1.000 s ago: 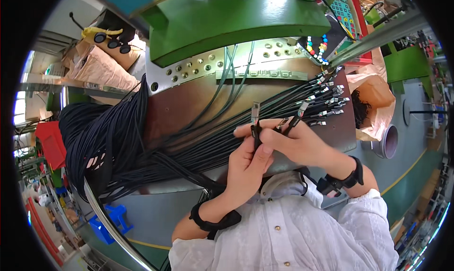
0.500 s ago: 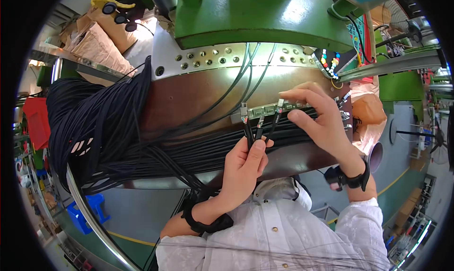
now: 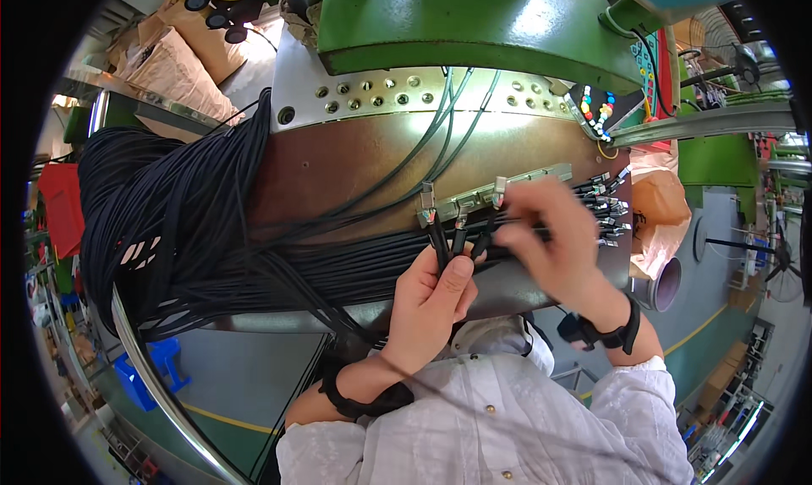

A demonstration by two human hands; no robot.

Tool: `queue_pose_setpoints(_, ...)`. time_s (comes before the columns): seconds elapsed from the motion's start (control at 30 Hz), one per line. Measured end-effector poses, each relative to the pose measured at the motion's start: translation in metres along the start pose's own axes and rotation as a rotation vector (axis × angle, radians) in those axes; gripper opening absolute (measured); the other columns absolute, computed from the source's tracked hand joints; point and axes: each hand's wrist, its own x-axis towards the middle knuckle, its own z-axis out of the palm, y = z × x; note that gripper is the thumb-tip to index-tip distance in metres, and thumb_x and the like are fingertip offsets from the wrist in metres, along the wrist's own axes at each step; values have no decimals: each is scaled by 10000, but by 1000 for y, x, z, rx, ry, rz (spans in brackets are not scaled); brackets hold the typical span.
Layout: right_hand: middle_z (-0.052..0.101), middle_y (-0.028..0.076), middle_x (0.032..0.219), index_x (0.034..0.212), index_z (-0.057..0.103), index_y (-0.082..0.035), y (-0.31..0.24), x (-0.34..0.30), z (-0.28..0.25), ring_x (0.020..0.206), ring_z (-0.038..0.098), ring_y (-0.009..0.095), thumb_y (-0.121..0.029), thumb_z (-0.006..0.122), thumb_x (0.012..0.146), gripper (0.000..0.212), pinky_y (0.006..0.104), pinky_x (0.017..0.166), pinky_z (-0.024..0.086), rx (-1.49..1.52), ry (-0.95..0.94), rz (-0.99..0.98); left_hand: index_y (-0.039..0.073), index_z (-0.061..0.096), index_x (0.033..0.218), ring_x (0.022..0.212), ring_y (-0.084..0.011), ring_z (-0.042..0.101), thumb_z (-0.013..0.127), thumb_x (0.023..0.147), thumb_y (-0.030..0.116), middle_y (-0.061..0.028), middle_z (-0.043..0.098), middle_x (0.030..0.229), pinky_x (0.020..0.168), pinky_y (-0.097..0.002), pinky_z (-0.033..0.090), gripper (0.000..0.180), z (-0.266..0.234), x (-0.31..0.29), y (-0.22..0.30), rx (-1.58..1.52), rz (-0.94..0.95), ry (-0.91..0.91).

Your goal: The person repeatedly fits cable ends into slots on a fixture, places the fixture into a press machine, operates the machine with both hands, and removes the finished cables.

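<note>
My left hand (image 3: 430, 303) is closed around three black cables (image 3: 438, 241), thumb across them, with their ends pointing up and away from me. Small silver metal connectors (image 3: 427, 196) top these cables, and coloured wires show at the base of some. Close to the right-most connector (image 3: 500, 189) is my right hand (image 3: 560, 241), its bent fingers smeared by motion; whether it grips that cable cannot be made out. Behind the connectors a slotted metal strip (image 3: 480, 196) lies on the brown tabletop (image 3: 338, 159). A thick bundle of black cables (image 3: 338, 275) runs beneath both hands.
A green machine (image 3: 457, 32) overhangs the perforated metal plate (image 3: 372, 104) at the far side. More black cable (image 3: 161, 206) is heaped at the left. Finished-looking silver cable ends (image 3: 611, 206) lie at the right edge, near a brown paper bag (image 3: 660, 202) and a beaded string (image 3: 605, 117).
My right hand has moved slightly left and down, its fingers now more curled and blurred beside the right-most connector. My left hand still holds the cables, shifted slightly left.
</note>
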Motion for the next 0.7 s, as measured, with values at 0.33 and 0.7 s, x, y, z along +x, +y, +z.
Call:
queue_pose_setpoints(0.33, 591, 105, 852, 923, 558, -36, 12, 18, 1, 744, 577, 276, 15, 666, 673, 277, 337, 630, 473, -644, 203, -616, 10, 527, 1003, 472, -62, 377, 397, 976, 242, -20, 482, 582, 441, -200, 299, 268, -6, -10, 13, 55, -187, -47)
queue_pose_setpoints(0.7, 597, 90, 896, 892, 539, -29, 32, 19, 11, 798, 582, 284, 5, 653, 701, 224, 353, 686, 469, -426, 137, -428, 45, 510, 1004, 496, -47, 305, 371, 981, 254, 29, 375, 588, 432, -192, 250, 252, -5, -9, 23, -111, -36, 86)
